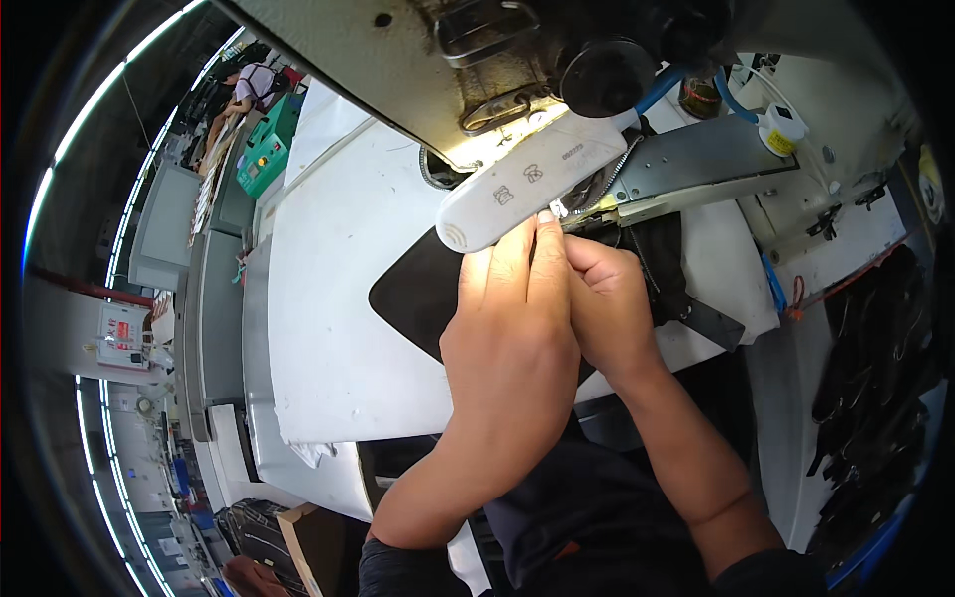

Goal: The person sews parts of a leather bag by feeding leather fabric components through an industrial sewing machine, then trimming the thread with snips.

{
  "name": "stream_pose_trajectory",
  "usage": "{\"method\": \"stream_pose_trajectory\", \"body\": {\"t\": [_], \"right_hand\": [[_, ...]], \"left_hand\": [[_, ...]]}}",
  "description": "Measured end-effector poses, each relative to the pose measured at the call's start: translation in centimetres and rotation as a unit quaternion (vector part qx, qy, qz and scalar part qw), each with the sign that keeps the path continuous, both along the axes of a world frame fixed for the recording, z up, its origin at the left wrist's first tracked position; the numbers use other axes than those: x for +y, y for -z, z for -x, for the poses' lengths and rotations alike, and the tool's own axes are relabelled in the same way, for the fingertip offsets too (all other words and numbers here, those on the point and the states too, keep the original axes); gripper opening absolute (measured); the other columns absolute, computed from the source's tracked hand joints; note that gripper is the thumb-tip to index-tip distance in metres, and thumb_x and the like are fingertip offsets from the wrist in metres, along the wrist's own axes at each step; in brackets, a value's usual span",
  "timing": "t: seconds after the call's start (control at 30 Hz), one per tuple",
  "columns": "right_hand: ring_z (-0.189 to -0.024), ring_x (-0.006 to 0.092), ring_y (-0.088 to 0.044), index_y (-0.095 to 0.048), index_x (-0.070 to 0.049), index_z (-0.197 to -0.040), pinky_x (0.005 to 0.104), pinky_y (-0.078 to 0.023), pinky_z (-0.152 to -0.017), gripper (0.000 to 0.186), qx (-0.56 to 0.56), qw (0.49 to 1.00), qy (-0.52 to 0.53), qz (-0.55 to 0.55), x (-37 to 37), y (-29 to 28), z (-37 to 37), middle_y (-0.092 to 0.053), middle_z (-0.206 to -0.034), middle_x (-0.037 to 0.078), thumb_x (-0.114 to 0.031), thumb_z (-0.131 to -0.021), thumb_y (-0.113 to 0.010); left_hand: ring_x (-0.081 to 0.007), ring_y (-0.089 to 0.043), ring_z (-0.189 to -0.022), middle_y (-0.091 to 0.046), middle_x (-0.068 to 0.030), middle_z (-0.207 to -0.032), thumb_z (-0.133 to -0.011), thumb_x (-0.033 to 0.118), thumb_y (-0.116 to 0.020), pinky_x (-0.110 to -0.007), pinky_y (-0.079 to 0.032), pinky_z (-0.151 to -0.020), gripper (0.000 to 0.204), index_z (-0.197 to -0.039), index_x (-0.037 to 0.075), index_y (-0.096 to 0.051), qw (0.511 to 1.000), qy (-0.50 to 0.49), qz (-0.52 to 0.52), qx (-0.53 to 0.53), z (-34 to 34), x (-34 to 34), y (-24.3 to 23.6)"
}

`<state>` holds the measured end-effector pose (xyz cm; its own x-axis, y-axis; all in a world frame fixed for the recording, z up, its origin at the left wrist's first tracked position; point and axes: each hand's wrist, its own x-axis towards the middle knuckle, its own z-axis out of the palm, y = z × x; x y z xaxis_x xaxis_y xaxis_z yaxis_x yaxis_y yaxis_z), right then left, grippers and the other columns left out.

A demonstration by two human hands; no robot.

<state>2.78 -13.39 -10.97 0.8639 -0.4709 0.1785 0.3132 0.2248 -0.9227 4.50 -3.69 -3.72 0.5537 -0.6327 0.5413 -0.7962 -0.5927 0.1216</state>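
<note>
A sewing machine (348, 50) hangs over the white worktable, its lamp lighting the spot near my fingertips. A flat black fabric piece (413, 298) with a rounded corner lies beneath my left hand (512, 333). That hand is laid out flat, fingers stretched forward under the pale rounded cover (537, 179). Close against it, my right hand (612, 303) is closed, its thumb and fingers pinched at the fabric by the sewing spot. My fingers hide most of what they grip. More black fabric with a strap-like end (711, 323) lies right of my right hand.
The white table (328, 328) spreads to the left. A metal arm plate (696, 164) and a small white bottle (781, 129) stand at the right. Dark pieces (865, 368) hang at far right. A green box (271, 146) and another person (254, 85) are at far left.
</note>
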Motion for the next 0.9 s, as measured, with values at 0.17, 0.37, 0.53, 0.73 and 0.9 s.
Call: {"method": "stream_pose_trajectory", "body": {"t": [0.17,0.37,0.53,0.73,0.9], "right_hand": [[-0.071,-0.0003,-0.052,-0.073,0.004,-0.094,0.0233,-0.043,-0.057,0.024,0.005,1.000,0.000,-0.008,-0.1,-0.2,0.0,-0.066,-0.072,-0.003,-0.013,-0.107,-0.062],[-0.072,-0.0005,-0.054,-0.073,0.004,-0.093,0.0228,-0.044,-0.058,0.024,0.012,1.000,-0.009,-0.011,-0.2,-0.4,0.1,-0.067,-0.073,-0.004,-0.012,-0.107,-0.062],[-0.072,-0.0001,-0.054,-0.072,0.004,-0.091,0.0232,-0.045,-0.059,0.027,0.012,1.000,-0.006,0.007,-0.5,-0.4,0.1,-0.067,-0.074,-0.003,-0.012,-0.108,-0.061],[-0.073,0.0004,-0.055,-0.072,0.004,-0.090,0.0229,-0.045,-0.060,0.029,0.012,0.999,-0.024,-0.028,-0.4,-0.6,0.2,-0.067,-0.075,-0.003,-0.014,-0.109,-0.060],[-0.071,0.0006,-0.052,-0.072,0.005,-0.092,0.0234,-0.043,-0.059,0.026,0.031,0.999,0.002,0.011,-0.2,-0.9,0.5,-0.066,-0.072,-0.001,-0.014,-0.108,-0.062]], "left_hand": [[-0.0309,-0.068,-0.095,-0.073,-0.0165,-0.122,-0.088,-0.004,-0.067,-0.039,-0.056,-0.084,0.039,-0.127,-0.002,-0.072,1.000,0.016,0.012,-0.018,-0.4,0.0,0.2],[-0.0308,-0.070,-0.093,-0.075,-0.0165,-0.119,-0.085,-0.004,-0.069,-0.038,-0.057,-0.084,0.037,-0.122,-0.001,-0.075,0.999,0.018,0.025,-0.025,-0.6,-0.1,0.2],[-0.0314,-0.070,-0.094,-0.075,-0.0156,-0.119,-0.084,-0.005,-0.069,-0.038,-0.057,-0.083,0.038,-0.121,0.000,-0.075,0.998,0.027,0.047,-0.022,-1.0,-0.1,0.4],[-0.0326,-0.069,-0.095,-0.075,-0.0145,-0.119,-0.083,-0.006,-0.068,-0.039,-0.057,-0.084,0.039,-0.120,0.001,-0.074,0.999,0.020,0.045,-0.010,-0.9,-0.1,0.3],[-0.0335,-0.070,-0.096,-0.075,-0.0154,-0.119,-0.083,-0.007,-0.067,-0.040,-0.057,-0.086,0.038,-0.119,0.000,-0.075,0.998,0.023,0.061,0.008,-1.2,-0.1,0.1]]}}
